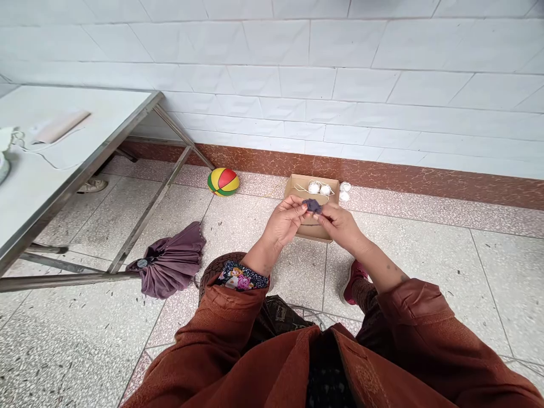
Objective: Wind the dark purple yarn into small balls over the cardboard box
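Note:
A small crumpled piece of dark purple-grey cloth (312, 205) is pinched between my two hands, in front of my body. My left hand (285, 220) grips its left side with thumb and fingers. On its right side, my right hand (340, 224) holds it the same way. Below and behind the hands a shallow cardboard box (293, 184) rests on the floor, partly hidden by them. Inside the box lie white balls of string (319, 188) with loose ends.
More white balls (345, 191) lie right of the box. A striped ball (223, 182) sits by the wall. At left stands a metal-framed table (106, 122) with a pinkish roll (63, 126) on top; a folded purple umbrella (174, 260) lies by its lower bar.

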The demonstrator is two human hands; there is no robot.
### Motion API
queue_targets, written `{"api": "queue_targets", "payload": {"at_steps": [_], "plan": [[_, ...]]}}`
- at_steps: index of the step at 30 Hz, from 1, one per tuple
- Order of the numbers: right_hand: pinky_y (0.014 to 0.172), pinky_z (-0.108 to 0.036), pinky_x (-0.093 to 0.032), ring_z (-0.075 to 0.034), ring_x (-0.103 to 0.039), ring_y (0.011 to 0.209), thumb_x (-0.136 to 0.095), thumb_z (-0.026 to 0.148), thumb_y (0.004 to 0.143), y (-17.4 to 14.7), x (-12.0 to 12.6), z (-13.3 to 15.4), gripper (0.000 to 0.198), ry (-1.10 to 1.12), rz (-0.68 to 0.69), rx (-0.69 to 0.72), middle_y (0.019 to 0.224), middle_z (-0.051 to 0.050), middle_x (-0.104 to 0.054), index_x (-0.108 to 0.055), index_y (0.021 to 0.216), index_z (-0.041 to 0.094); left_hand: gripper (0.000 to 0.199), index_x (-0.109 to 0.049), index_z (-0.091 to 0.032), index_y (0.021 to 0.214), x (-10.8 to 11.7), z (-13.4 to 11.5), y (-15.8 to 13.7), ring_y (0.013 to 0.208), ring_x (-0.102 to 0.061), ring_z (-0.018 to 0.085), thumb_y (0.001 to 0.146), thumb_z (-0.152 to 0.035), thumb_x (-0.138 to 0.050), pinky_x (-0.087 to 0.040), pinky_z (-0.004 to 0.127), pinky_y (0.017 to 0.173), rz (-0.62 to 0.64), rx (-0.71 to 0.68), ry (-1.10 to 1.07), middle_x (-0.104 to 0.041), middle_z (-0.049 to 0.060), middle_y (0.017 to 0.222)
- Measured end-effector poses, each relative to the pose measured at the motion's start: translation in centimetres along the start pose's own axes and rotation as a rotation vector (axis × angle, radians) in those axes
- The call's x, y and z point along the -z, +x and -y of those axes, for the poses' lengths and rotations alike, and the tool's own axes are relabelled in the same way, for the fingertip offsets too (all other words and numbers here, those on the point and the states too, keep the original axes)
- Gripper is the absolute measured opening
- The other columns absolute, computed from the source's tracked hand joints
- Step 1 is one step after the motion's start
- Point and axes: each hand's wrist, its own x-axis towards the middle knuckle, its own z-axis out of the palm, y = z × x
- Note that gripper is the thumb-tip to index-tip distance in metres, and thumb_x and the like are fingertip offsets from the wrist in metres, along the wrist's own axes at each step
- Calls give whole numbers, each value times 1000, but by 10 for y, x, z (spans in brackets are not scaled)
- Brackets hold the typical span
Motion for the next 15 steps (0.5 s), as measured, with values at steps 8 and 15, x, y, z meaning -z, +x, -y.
{"api": "queue_targets", "payload": {"at_steps": [8,15], "plan": [[85,-37,-59,-22,-70,96,-65,30,108,1,1,11,15,-6,-77,152,105,-6,-72,-80,107,28,43,-67,-19,83,-1,2,2,80,-68,11,64,-33,-103,-55,28,85,-112,-81,53,-73,-4,82],[88,-42,-62,-24,-72,96,-68,27,105,8,7,3,13,30,-181,144,103,-6,-75,-81,105,29,41,-69,-19,89,-5,6,1,83,-69,11,71,-38,-100,-55,28,85,-53,-74,112,-75,-2,88]]}}
